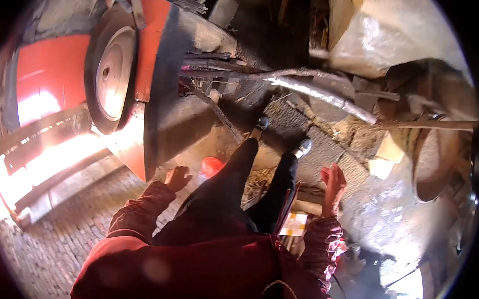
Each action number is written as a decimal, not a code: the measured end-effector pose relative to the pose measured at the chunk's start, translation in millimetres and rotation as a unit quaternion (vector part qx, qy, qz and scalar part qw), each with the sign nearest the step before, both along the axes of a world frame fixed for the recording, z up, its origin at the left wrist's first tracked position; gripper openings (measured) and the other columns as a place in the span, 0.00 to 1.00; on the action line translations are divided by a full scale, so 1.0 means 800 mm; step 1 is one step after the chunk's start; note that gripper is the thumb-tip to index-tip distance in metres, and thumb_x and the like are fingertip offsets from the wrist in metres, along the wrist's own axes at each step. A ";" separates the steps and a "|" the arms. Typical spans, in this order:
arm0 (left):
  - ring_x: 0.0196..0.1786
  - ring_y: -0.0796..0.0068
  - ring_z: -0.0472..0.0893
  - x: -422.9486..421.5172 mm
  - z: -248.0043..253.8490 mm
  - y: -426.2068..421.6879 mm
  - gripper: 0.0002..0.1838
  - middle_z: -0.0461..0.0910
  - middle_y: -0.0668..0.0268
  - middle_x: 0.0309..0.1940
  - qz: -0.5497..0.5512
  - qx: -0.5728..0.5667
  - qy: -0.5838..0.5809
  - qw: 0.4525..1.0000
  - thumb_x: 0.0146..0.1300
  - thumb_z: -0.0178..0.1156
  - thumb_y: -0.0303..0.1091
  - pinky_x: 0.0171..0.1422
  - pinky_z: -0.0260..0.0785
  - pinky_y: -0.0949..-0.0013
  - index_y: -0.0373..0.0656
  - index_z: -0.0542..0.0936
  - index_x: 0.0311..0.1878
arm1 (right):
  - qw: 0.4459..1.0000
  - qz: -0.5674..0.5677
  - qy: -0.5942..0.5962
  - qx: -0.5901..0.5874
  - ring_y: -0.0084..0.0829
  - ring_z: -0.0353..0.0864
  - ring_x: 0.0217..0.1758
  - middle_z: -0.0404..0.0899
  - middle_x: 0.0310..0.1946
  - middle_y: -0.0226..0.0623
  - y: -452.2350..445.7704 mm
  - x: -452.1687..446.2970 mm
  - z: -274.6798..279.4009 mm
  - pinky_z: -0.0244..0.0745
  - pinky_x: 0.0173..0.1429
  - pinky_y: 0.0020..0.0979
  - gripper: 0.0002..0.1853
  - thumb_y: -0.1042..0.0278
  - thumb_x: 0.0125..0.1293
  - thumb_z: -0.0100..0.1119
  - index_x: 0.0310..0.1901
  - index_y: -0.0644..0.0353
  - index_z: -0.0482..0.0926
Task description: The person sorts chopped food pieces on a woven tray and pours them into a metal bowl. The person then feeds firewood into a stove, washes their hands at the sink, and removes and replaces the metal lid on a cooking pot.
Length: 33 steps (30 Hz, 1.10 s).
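Note:
My left hand point(179, 178) hangs beside my left thigh, its fingers loosely bent and a little apart, with nothing visible in them. A small pale thing point(160, 174) shows at its wrist; I cannot make out what it is. Close by, a red rounded object point(212, 167) lies low, partly hidden by my leg. My right hand point(334, 180) is held out to the right of my knees, fingers loosely curled, with no object visible in it. Below it is a white and yellow box or packet point(294, 224), partly covered by my sleeve.
At the left stands a red-sided stove-like block point(52, 74) with a round, dark-rimmed metal disc point(114, 74). Sticks point(219, 117) and a long pale branch point(325, 97) lie ahead of my feet. A round basket-like container point(431, 164) sits at the right. Sunlight glares on the floor.

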<state>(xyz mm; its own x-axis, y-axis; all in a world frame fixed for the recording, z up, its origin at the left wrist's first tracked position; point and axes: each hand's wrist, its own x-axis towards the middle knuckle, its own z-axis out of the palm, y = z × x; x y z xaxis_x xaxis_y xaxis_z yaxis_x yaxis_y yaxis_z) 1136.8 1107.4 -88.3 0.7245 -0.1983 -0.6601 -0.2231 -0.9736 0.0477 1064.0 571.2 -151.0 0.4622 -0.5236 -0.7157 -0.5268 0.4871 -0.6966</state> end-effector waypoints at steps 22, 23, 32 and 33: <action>0.33 0.55 0.82 -0.259 0.049 0.031 0.19 0.80 0.51 0.27 0.501 -0.173 -0.043 0.847 0.49 0.63 0.47 0.40 0.72 0.58 0.42 0.82 0.39 | 0.913 0.409 -0.002 -0.015 0.30 0.81 0.27 0.81 0.28 0.41 0.069 -0.054 0.150 0.78 0.31 0.27 0.14 0.64 0.67 0.50 0.45 0.67 0.75; 0.33 0.57 0.82 -0.288 0.016 0.046 0.20 0.81 0.52 0.27 0.504 -0.156 -0.058 0.848 0.49 0.64 0.47 0.39 0.72 0.58 0.41 0.83 0.39 | 0.904 0.427 0.008 -0.018 0.29 0.81 0.28 0.81 0.28 0.41 0.087 -0.039 0.171 0.77 0.32 0.27 0.15 0.63 0.67 0.50 0.46 0.67 0.75; 0.21 0.75 0.80 -0.393 -0.029 -0.002 0.17 0.81 0.62 0.23 0.767 -0.286 -0.070 0.570 0.52 0.66 0.42 0.25 0.74 0.71 0.35 0.81 0.34 | 0.819 0.561 -0.066 -0.101 0.29 0.81 0.33 0.80 0.33 0.42 0.114 0.087 0.201 0.77 0.38 0.26 0.19 0.60 0.68 0.50 0.51 0.70 0.72; 0.21 0.75 0.80 -0.404 -0.026 -0.020 0.18 0.81 0.61 0.24 0.790 -0.299 -0.085 0.529 0.52 0.66 0.41 0.24 0.73 0.72 0.34 0.80 0.36 | 0.806 0.579 -0.072 -0.102 0.29 0.81 0.33 0.81 0.34 0.43 0.120 0.100 0.206 0.77 0.39 0.26 0.20 0.60 0.68 0.51 0.52 0.71 0.72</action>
<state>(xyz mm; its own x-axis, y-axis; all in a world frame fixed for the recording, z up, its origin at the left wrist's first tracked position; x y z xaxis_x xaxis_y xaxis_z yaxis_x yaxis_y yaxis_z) 813.4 1091.2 -108.7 0.3367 0.6067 -0.7201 0.7957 0.2256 0.5621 1144.4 666.8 13.9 0.7961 0.2182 -0.5644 -0.4528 -0.4040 -0.7948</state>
